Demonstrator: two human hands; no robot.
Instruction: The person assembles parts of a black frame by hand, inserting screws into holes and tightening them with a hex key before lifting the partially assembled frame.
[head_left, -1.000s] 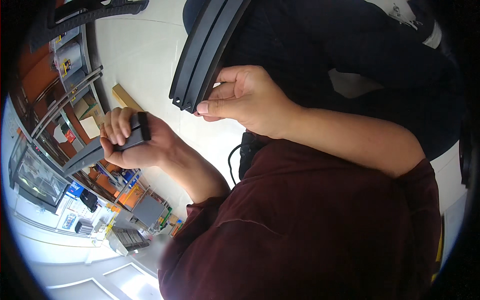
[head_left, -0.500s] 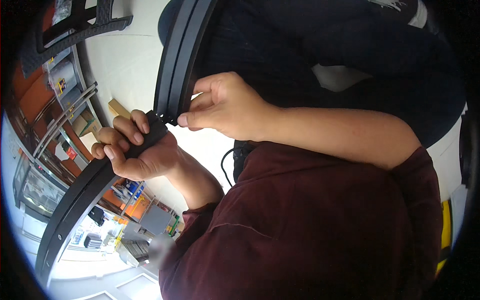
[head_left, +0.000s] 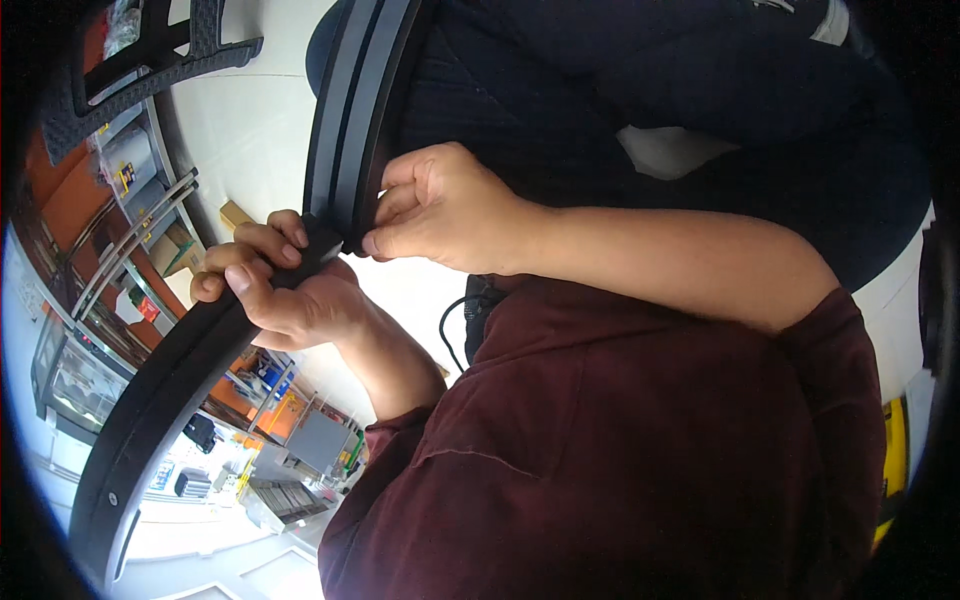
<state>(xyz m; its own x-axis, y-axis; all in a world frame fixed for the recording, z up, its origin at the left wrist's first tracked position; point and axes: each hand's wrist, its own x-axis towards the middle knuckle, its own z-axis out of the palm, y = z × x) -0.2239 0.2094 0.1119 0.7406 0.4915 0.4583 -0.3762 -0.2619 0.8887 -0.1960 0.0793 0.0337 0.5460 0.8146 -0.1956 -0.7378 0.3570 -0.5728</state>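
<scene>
Gripping the curved lower bar (head_left: 150,420), the left hand (head_left: 285,290) wraps it near its end, seemingly against the end of the upper bar (head_left: 358,110), whose edge the right hand (head_left: 440,210) pinches. Technique, my judgement: line both ends up squarely, pressing evenly (a skewed joint could bind). Off left, a greyish bin (head_left: 128,157); contents indiscernible from here.
</scene>
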